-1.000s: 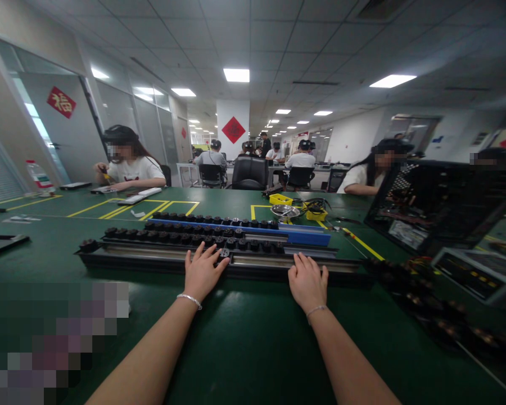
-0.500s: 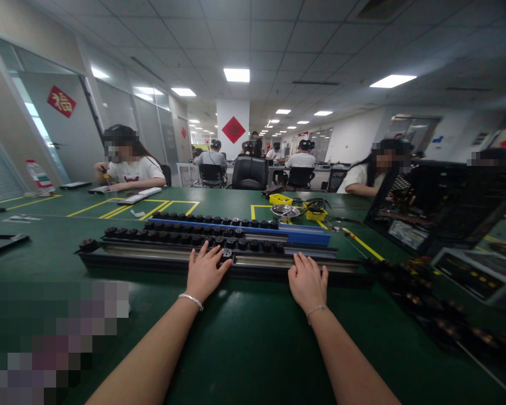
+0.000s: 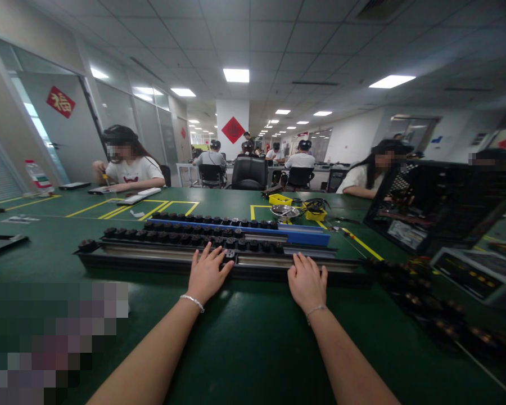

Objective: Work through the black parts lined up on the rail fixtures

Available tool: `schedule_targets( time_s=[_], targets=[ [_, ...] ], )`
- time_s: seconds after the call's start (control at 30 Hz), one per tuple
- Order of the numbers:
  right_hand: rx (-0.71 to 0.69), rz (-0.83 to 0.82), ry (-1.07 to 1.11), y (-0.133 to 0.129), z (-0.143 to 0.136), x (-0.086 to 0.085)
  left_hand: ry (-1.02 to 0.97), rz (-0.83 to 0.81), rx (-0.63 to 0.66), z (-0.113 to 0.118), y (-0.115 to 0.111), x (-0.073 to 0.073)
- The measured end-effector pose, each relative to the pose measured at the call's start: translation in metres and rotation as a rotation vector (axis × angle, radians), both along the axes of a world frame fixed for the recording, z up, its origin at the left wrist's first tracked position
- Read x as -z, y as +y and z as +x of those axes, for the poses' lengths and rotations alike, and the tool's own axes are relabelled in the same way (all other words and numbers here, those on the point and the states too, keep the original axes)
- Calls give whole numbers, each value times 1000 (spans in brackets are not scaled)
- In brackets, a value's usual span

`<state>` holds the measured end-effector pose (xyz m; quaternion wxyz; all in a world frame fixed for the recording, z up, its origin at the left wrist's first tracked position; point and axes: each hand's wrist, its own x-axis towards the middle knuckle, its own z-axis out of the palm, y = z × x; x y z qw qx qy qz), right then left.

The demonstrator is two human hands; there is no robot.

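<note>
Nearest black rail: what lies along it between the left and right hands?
In the head view, a small grey-topped part lies by the left hand, then open channel of the black rail up to the right hand.

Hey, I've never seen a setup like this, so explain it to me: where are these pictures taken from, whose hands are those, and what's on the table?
There's no robot here: these are a person's own bare hands, the left hand and the right hand. Every picture comes from one camera worn on that person's head. Both hands are at a long black rail on a green table. A small dark part sits between the left thumb and fingers; whether it's gripped is unclear. The right one rests on the rail. Beyond lie rows of black parts, a blue rail and a metal bowl.
</note>
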<state>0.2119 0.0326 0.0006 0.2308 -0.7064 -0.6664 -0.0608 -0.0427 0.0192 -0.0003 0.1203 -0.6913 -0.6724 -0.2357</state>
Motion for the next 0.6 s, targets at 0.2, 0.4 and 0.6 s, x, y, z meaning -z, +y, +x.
schedule_targets(
  time_s=[0.2, 0.4, 0.6],
  targets=[
    [5, 14, -8, 1, 0, 2, -33, 24, -4, 3, -2, -4],
    [5, -3, -5, 1, 0, 2, -49, 36, 9, 3, -3, -5],
    [12, -37, -14, 0, 0, -1, -48, 26, 18, 3, -3, -6]
  ],
)
